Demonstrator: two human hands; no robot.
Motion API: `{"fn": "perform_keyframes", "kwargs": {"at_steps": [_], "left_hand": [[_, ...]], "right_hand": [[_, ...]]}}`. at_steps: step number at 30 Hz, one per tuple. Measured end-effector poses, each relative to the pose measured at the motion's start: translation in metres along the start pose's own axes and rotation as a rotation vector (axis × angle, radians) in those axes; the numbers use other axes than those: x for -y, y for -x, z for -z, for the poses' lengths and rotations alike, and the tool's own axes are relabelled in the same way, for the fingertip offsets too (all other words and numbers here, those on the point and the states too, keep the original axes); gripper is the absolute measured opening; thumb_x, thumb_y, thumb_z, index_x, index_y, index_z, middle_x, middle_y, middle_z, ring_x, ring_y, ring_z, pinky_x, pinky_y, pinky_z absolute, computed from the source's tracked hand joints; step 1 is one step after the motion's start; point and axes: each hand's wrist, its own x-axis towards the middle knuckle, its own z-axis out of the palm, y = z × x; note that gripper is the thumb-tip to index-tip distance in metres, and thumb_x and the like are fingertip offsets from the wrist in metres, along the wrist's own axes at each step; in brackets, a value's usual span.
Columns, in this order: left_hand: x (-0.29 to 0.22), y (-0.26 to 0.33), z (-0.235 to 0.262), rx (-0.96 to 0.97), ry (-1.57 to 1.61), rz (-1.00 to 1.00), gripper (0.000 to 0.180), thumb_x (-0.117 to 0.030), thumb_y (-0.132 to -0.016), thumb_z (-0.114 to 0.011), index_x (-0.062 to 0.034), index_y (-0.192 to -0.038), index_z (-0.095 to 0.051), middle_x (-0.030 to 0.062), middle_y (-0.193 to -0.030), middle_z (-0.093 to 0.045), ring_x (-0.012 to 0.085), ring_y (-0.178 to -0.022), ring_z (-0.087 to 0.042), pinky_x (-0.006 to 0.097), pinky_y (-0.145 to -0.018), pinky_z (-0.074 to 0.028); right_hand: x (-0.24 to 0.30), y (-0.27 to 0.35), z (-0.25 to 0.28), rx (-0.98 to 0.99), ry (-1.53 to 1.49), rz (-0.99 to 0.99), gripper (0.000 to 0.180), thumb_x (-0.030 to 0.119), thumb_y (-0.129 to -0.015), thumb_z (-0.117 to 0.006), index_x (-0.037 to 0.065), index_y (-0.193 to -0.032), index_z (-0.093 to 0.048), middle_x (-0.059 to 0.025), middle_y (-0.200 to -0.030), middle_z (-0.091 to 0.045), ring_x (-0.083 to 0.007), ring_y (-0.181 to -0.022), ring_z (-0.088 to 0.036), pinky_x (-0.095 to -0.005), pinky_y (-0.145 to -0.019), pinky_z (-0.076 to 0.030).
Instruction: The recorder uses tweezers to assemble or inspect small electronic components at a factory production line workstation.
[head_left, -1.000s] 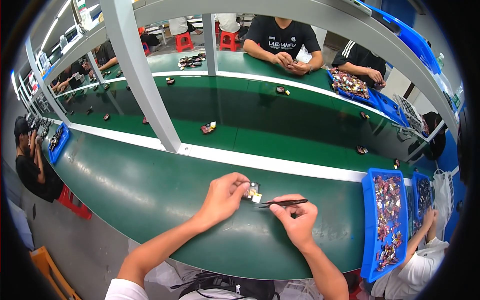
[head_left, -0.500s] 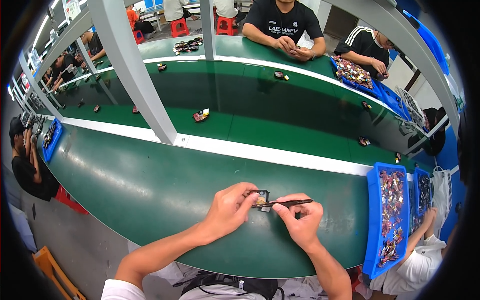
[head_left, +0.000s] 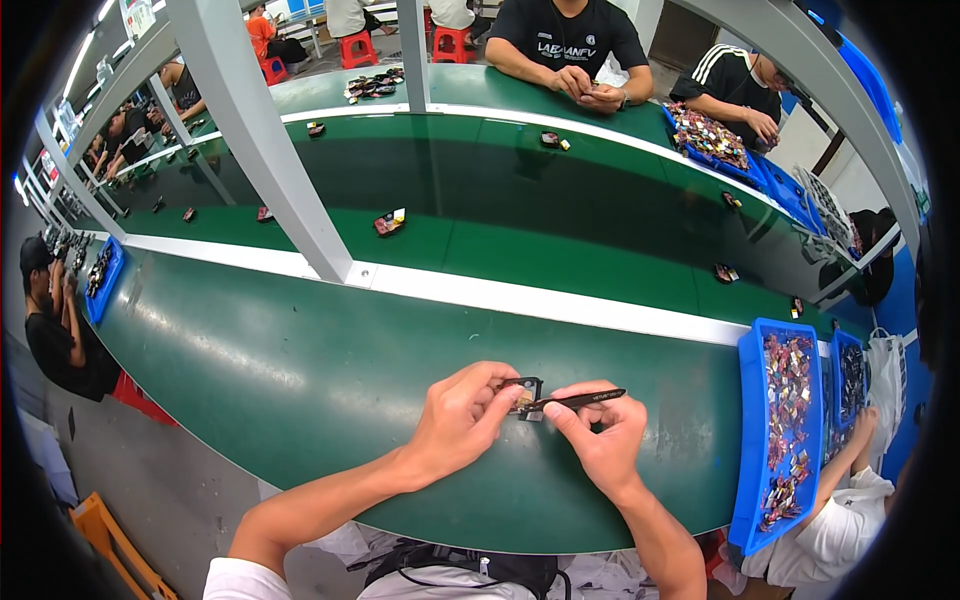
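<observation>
Between the thumb and fingers of my left hand (head_left: 458, 424) is a small black-framed part (head_left: 537, 389), held just above the green worktop (head_left: 400, 335). Its inside shows a pale, tan-coloured piece, too small to make out. My right hand (head_left: 607, 445) pinches a pair of slim black tweezers (head_left: 594, 397) near their front half. Their tips point left and reach the lower edge of the framed part; whether they grip anything there is hidden by my fingers and the small size.
To my right stands a long blue tray (head_left: 746, 440) heaped with small colourful parts, with a smaller blue tray (head_left: 848, 380) beyond it. A white rail (head_left: 520, 305) and a grey post (head_left: 255, 140) border the green conveyor (head_left: 480, 250), which carries scattered parts. Co-workers sit around it.
The tweezers have turned slightly in my right hand, so their flat side shows more. Both hands stay nearly in place. Parts on the conveyor appear slightly further left.
</observation>
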Motion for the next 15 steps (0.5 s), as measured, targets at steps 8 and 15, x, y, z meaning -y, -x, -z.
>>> {"fn": "perform_keyframes", "kwargs": {"at_steps": [8,15], "left_hand": [[-0.007,0.001,0.002,0.05,0.084,0.065,0.016,-0.002,-0.099,-0.062,0.0068,-0.111,-0.061,0.0098,-0.086,-0.069,0.0096,-0.058,-0.065,0.023,-0.044,-0.05],[-0.006,0.002,0.0,0.076,0.077,0.041,0.015,-0.001,-0.099,-0.061,0.0073,-0.111,-0.061,0.0102,-0.085,-0.068,0.0111,-0.059,-0.067,0.023,-0.045,-0.052]], "right_hand": [[0.011,-0.006,0.005,0.02,-0.36,-0.306,0.013,-0.003,-0.089,-0.074,-0.008,-0.099,-0.069,-0.0078,-0.084,-0.071,-0.0086,-0.073,-0.067,-0.02,-0.062,-0.052],[0.003,-0.006,0.003,0.028,-0.388,-0.28,0.01,0.001,-0.088,-0.074,-0.002,-0.096,-0.068,-0.0118,-0.081,-0.074,0.0004,-0.049,-0.046,-0.0181,-0.041,-0.028]]}}
